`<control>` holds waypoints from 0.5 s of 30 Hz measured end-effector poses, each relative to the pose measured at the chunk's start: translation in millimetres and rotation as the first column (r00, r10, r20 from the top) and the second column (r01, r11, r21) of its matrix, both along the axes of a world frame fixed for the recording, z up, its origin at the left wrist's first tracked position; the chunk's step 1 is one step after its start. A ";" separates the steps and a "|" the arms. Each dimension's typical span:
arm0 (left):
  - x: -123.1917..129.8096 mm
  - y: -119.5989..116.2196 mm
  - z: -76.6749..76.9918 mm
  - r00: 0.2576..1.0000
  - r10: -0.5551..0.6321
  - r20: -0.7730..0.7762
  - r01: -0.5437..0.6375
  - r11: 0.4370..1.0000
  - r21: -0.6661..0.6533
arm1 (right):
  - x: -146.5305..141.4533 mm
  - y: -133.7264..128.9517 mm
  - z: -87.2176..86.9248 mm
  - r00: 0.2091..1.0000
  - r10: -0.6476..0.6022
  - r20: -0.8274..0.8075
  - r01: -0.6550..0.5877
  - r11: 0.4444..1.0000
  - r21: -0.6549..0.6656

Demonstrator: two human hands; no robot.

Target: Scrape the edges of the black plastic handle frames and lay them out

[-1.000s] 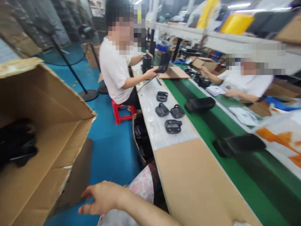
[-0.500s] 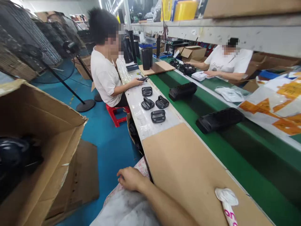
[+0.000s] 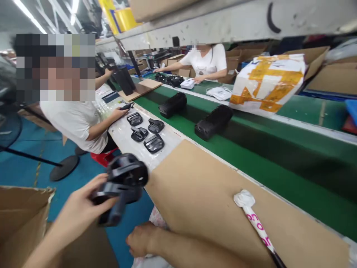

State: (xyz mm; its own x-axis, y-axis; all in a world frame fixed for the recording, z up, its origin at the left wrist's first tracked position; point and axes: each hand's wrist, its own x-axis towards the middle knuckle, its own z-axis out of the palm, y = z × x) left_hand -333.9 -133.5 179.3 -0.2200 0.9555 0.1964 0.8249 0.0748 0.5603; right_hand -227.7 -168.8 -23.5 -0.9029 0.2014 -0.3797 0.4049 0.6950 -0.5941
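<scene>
My left hand [image 3: 83,204] has its fingers and thumb closed around black plastic handle pieces [image 3: 122,186], blurred by motion and apparently more than one. They hang in the air beside the left edge of the bench. On the white bench top lie several similar black handle pieces [image 3: 154,143], spaced apart. My right hand [image 3: 142,238] rests low over my lap, fingers curled in, with nothing visible in them. To its right, a rod wrapped in white plastic with pink letters [image 3: 258,225] lies on the brown board [image 3: 200,193].
Along the bench runs a green conveyor [image 3: 267,175] carrying two long black objects [image 3: 213,122]. A person in a white shirt [image 3: 75,126] sits at the left; another [image 3: 208,61] works across the belt. A cardboard box [image 3: 22,219] stands low at left, near a fan base [image 3: 64,168].
My left hand has come into view from the left, holding black handle pieces. My view has turned to the right. My right hand stays over my lap, its fingers more curled.
</scene>
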 end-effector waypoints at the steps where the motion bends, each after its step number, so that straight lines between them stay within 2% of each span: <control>1: 18.9 13.6 -4.0 0.984 -0.176 0.012 0.176 0.984 -0.030 | -0.8 0.6 -1.6 1.000 -0.006 0.003 0.006 1.000 -0.001; 2: 40.9 27.5 -9.1 0.932 -0.362 0.021 0.363 0.930 -0.067 | -1.2 2.0 -3.2 1.000 -0.018 0.004 0.018 1.000 -0.002; 3: 64.8 41.1 -15.1 0.857 -0.515 0.021 0.515 0.853 -0.090 | -1.0 4.2 -4.5 0.999 -0.033 0.006 0.033 0.999 -0.003; 5: 111.2 65.1 -28.4 0.694 -0.720 0.016 0.715 0.686 -0.135 | 0.4 10.1 -6.2 0.998 -0.063 0.012 0.063 0.998 -0.007; 7: 146.8 83.5 -42.5 0.522 -0.853 0.009 0.840 0.512 -0.177 | 2.4 16.7 -6.2 0.996 -0.090 0.030 0.090 0.996 -0.012; 9: 166.3 97.4 -56.4 0.396 -0.918 -0.005 0.896 0.388 -0.215 | 3.9 22.3 -4.7 0.993 -0.108 0.055 0.109 0.994 -0.017; 11: 171.5 107.7 -68.6 0.342 -0.939 -0.028 0.913 0.339 -0.225 | 4.1 25.9 -2.9 0.990 -0.111 0.084 0.114 0.993 -0.027; 15: 161.0 118.4 -82.7 0.344 -0.938 -0.028 0.925 0.344 -0.160 | 1.2 27.6 -3.5 0.988 -0.098 0.121 0.104 0.994 -0.045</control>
State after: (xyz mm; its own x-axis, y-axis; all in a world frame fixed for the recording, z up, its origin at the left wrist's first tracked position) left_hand -172.8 -15.1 96.7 0.8397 0.5410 0.0475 0.4425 -0.7322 0.5177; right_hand -226.5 -141.2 -27.1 -0.8268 0.2671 -0.4950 0.5413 0.6169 -0.5714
